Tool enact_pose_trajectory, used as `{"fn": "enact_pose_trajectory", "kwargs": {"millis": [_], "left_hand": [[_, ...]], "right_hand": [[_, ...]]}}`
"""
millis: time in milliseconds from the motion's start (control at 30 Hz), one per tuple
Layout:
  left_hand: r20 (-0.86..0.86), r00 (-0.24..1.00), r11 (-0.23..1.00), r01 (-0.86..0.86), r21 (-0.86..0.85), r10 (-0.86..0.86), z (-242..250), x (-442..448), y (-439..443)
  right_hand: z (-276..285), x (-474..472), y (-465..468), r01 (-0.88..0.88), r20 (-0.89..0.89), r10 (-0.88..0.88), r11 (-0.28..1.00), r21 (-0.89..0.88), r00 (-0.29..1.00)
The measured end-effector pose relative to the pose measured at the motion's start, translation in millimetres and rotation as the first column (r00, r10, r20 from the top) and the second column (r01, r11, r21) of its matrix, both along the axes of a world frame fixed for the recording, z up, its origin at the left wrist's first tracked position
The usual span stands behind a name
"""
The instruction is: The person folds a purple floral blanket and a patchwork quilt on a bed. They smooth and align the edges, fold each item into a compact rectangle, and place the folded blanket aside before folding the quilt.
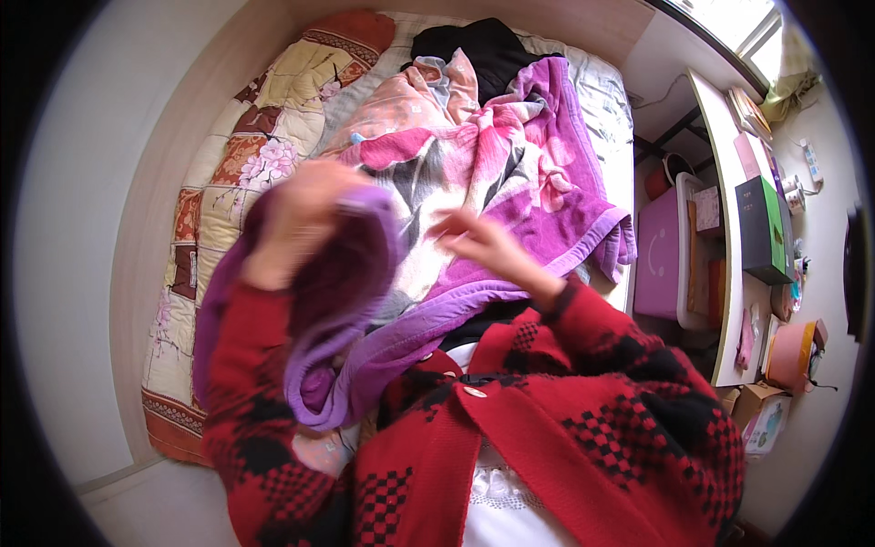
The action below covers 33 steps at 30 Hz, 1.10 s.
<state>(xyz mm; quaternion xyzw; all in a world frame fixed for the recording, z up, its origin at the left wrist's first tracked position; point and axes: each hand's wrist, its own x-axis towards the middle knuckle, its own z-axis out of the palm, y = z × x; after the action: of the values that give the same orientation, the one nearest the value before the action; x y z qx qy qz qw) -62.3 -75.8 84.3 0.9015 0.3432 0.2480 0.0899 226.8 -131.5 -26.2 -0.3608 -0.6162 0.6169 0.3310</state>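
A purple plush blanket (547,225) with a pink, white and grey floral pattern lies rumpled across the bed before me. My left hand (301,212), blurred by motion, grips the blanket's purple border and holds that part raised in a fold at the left. The fingertips are hard to make out. Over the middle of the blanket, my right hand (478,239) has its fingers apart and nothing in it. Whether it touches the cloth I cannot tell. Beyond the blanket are a peach floral fabric (389,106) and a black cloth (489,51).
A patchwork quilt (266,161) runs along the bed's left side, against a wooden panel (147,205). To the right stand a purple storage bin (660,253) and a white desk (718,205) bearing a black and green box (762,229) and a pink container (789,355).
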Motion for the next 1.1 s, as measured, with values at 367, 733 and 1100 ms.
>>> {"fn": "enact_pose_trajectory", "kwargs": {"millis": [367,733,1100], "left_hand": [[-0.069,0.958,0.957,0.27,-0.102,-0.278,-78.0,136.6,43.5],[0.066,0.639,0.636,-0.77,0.052,0.767,-91.0,-23.2,-105.8],[0.163,-0.679,-0.095,-0.326,-0.941,0.716,-288.2,-242.3,-371.1]], "right_hand": [[-20.2,15.9,23.9,0.359,0.254,-0.402,0.912,0.2,0.879],[-19.2,-2.3,81.8,0.202,0.292,-0.336,0.891,0.408,0.895],[-33.2,-7.7,74.0,0.217,0.311,-0.342,0.902,0.374,0.887]]}}
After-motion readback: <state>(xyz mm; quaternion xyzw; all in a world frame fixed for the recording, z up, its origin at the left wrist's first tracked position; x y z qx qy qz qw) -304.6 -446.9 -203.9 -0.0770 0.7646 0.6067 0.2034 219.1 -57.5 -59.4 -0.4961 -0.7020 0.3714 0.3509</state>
